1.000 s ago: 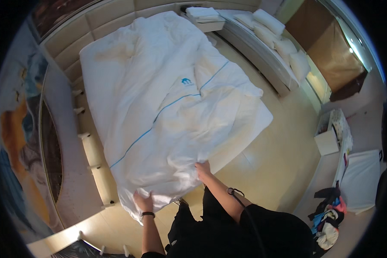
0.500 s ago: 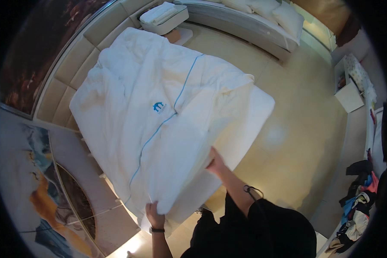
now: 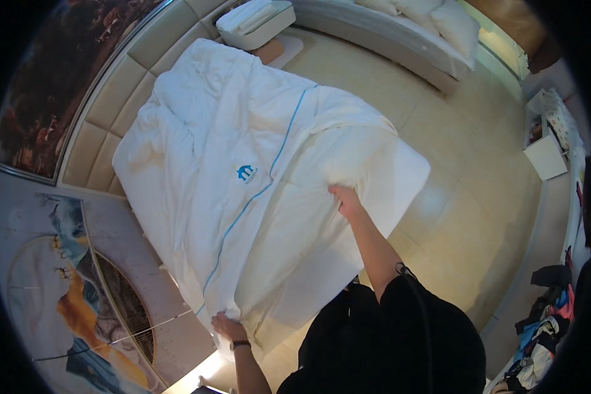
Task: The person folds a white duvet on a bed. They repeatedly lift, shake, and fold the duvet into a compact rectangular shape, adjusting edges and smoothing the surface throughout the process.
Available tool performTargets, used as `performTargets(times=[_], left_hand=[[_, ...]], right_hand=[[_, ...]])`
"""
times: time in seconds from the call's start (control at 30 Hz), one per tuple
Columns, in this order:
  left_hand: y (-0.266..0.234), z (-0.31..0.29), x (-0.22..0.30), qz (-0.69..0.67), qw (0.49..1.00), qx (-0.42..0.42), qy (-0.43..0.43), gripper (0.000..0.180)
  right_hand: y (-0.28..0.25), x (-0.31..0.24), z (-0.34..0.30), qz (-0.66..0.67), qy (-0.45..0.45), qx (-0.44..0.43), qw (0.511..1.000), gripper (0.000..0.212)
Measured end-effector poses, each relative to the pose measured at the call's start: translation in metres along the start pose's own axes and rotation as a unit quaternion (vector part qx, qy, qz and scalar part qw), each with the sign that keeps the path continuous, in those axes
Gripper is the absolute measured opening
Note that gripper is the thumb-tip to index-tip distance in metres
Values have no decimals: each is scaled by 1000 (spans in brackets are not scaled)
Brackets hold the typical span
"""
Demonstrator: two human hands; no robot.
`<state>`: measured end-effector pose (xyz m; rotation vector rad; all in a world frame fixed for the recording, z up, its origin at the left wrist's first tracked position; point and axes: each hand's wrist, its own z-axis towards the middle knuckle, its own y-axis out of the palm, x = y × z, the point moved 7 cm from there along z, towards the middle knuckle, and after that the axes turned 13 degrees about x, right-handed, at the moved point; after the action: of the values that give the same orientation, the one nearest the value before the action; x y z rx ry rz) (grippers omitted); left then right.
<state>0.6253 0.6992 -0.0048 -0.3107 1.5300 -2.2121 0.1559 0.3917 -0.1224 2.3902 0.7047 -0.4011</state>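
At the foot of the bed [image 3: 410, 167], from where I'm standing, I see the white duvet [image 3: 197, 164] spread askew over the mattress, rucked toward the padded headboard [image 3: 108, 128], its blue stripe [image 3: 243, 211] running slantwise. The left hand [image 3: 228, 326] has its fingers curled onto the cloth by the near left corner, while the right hand [image 3: 346, 199] pinches a fold farther up the right side. I'd keep the left grip as an anchor and draw the right side outward, low and evenly, since a hard tug would probably drag the whole cover crooked. The stripe makes a handy guide for squaring it, and the bunched folds at the head likely want shaking flat too. Over beside the headboard, a white bedside cabinet [image 3: 269, 29] carries folded white linens [image 3: 243, 16]; whether they sit on top or in a recess, I can't tell. By the right-hand wall a white box [image 3: 546, 157] stands open with something dark inside, too small to make out, and a pale spotted cloth [image 3: 558, 118] beside it.
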Motion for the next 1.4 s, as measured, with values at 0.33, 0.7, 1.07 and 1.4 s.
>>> performTargets(times=[0.33,0.7,1.07,1.4], left_hand=[[136,-30,177,-81,895,-437,42,96],[196,90,378,-102,956,-265,66,28],[203,121,458,-91,976,-109,163,49],[96,89,538,-383,896,-114,193,29]], right_hand=[[-145,31,99,38,76,133,988,43],[-66,-38,115,-148,29,104,983,36],[3,-67,140,-84,148,14,985,45],[21,-41,155,66,283,-54,955,41]])
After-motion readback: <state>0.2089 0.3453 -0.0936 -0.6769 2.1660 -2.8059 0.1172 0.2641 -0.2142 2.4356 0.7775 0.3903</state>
